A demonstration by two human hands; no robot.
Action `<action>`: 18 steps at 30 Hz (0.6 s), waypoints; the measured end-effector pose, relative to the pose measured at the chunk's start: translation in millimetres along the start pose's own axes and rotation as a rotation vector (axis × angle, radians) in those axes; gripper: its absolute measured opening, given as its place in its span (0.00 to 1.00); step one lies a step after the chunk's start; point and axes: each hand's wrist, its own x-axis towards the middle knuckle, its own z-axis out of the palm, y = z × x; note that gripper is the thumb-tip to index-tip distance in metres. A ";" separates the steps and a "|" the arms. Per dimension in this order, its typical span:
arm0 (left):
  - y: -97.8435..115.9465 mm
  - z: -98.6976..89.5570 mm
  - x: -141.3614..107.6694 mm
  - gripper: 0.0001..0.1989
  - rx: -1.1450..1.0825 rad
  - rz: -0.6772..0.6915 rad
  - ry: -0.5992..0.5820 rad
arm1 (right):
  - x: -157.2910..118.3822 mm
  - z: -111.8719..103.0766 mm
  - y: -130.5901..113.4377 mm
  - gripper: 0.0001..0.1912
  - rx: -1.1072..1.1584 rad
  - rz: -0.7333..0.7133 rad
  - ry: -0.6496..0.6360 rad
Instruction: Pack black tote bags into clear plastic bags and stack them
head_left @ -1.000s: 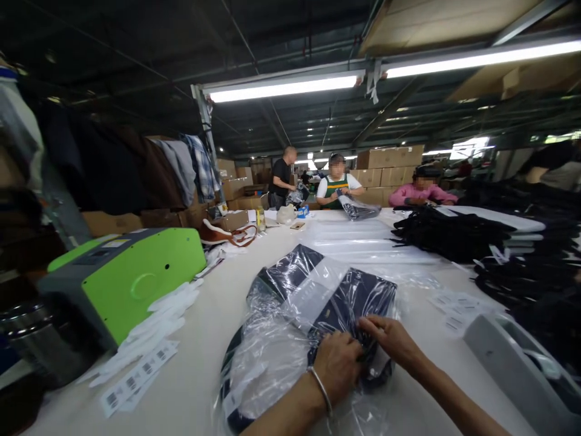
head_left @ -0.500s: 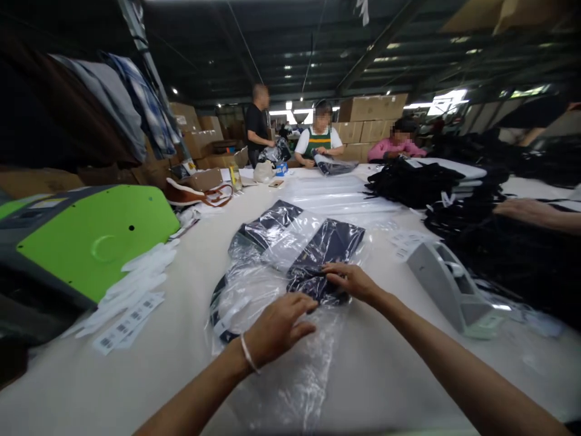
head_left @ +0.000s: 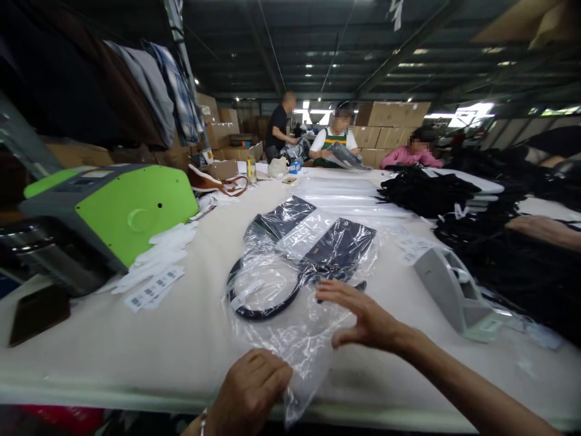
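Observation:
A clear plastic bag [head_left: 290, 333] lies on the table in front of me. Inside it sits a dark folded fabric article [head_left: 342, 245] with a pale band across the middle and a dark looped strap [head_left: 263, 313]; its exact kind I cannot tell. At the near end of the bag, my left hand [head_left: 254, 387] is closed on the plastic edge. My right hand [head_left: 367, 318], fingers spread and curved, hovers over or lightly touches the bag's right side by the strap. A short dark strap end shows behind those fingers.
Left stands a green and grey machine [head_left: 140, 212] beside barcode labels [head_left: 154, 287] and a dark flask [head_left: 54, 254]. On the right are a grey dispenser [head_left: 454, 290], black fabric piles [head_left: 499, 260] and a co-worker's hand [head_left: 544, 233]. Flat plastic bags [head_left: 336, 194] lie beyond; several people work nearby.
My left hand has come back toward the near table edge and grips the bag's end. My right hand has left the article and spread its fingers. The view has shifted left.

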 end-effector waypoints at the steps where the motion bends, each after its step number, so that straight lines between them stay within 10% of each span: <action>1: 1.7 -3.6 8.4 0.12 -0.050 -0.055 0.046 | -5.6 4.0 -20.3 0.48 -0.002 -0.063 -0.032; 5: 2.9 -19.0 35.5 0.09 -0.235 -0.229 0.067 | -12.8 33.1 -67.1 0.38 -0.044 -0.100 0.096; 13: -50.4 -53.8 99.8 0.23 -0.884 -0.454 -0.319 | 22.3 42.1 -71.7 0.05 0.086 -0.095 0.383; 18: -85.2 1.5 116.9 0.13 -0.260 -0.306 -0.366 | 32.4 42.7 -76.5 0.06 0.051 -0.112 0.372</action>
